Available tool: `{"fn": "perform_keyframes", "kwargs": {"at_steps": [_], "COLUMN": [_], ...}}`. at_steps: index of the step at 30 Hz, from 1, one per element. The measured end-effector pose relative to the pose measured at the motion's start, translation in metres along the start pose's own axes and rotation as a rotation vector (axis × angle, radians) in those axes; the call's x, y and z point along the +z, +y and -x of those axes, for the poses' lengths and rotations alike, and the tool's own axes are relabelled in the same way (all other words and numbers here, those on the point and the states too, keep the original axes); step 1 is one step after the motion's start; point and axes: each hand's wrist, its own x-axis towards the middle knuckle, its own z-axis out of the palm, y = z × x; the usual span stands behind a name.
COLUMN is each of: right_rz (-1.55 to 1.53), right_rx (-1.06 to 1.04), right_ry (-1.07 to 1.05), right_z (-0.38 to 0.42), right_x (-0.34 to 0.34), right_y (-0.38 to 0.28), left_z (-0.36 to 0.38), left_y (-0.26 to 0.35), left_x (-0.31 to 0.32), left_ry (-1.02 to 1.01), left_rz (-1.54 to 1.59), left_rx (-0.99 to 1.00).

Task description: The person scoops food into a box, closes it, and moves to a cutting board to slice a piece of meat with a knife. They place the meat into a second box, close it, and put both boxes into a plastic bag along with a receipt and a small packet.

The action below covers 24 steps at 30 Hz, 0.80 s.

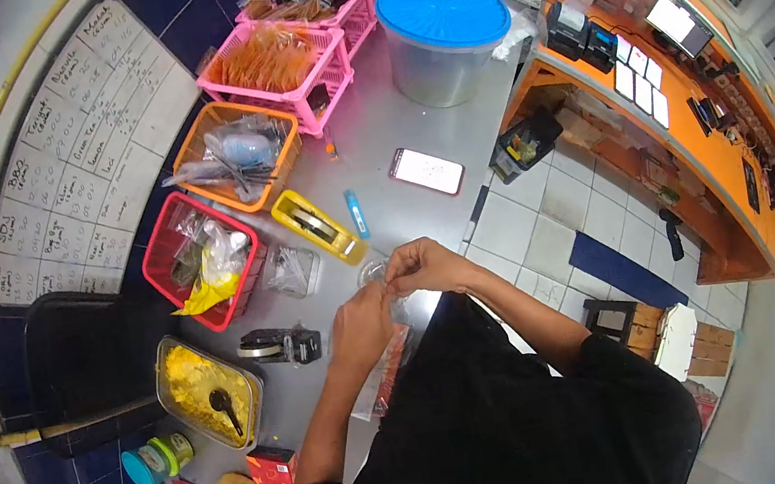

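Two-handed pinch: my left hand (361,329) and right hand (426,266) meet over the table (371,134); I cannot tell on what. Reddish packet (391,374) nearer, yellow dispenser (346,245) left, phone (427,171) far, slightly right.

The bare left forearm (331,431) reaches far and rightward; the bare right forearm (535,320) angles in leftward. The left hand (361,328) meets the right hand (424,269), fingers curled, fingertips close together, their exact grip indistinct.

Wide head-worn view, forward and down
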Motion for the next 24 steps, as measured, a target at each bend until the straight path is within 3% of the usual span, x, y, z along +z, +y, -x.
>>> {"fn": "perform_keyframes", "kwargs": {"at_steps": [8, 11, 15, 21, 24], "right_rz": [0.411, 0.69, 1.079, 1.166, 1.068], "right_rx": [-0.152, -0.294, -0.689, -0.646, -0.671], "right_ry": [0.141, 0.178, 0.233, 0.364, 0.364], "right_z": [0.005, 0.011, 0.004, 0.005, 0.004], "right_x": [0.015, 0.026, 0.027, 0.032, 0.03], "right_y": [-0.015, -0.028, -0.027, -0.017, -0.022], "left_z": [0.004, 0.006, 0.01, 0.013, 0.015], "left_y": [0.002, 0.006, 0.002, 0.001, -0.002], "left_x": [0.01, 0.009, 0.017, 0.024, 0.023], "left_ry": [0.163, 0.208, 0.286, 0.316, 0.3], "left_rz": [-0.025, -0.074, -0.103, -0.148, -0.14], "left_rx": [0.07, 0.049, -0.011, -0.056, -0.051]}}
